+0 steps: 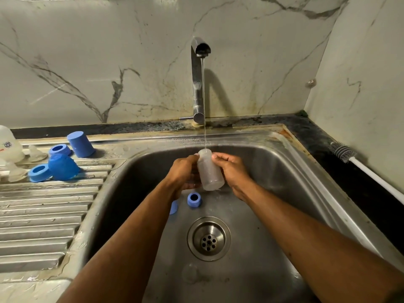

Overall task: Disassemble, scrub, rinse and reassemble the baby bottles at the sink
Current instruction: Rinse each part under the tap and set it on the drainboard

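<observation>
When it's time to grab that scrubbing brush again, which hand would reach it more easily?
Probably the right hand. The bottle brush lies on the counter to the right of the sink; the left hand, also gripping the bottle, would have to cross over.

My steel sink (273, 154) holds a blue ring (194, 199) at twelve o'clock from its drain (208, 238).

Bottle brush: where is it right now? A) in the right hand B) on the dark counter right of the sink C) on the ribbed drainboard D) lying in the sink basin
B: the bottle brush lies on the dark counter to the right of the sink, while both the left hand and right hand hold the clear bottle under the tap's stream.
</observation>
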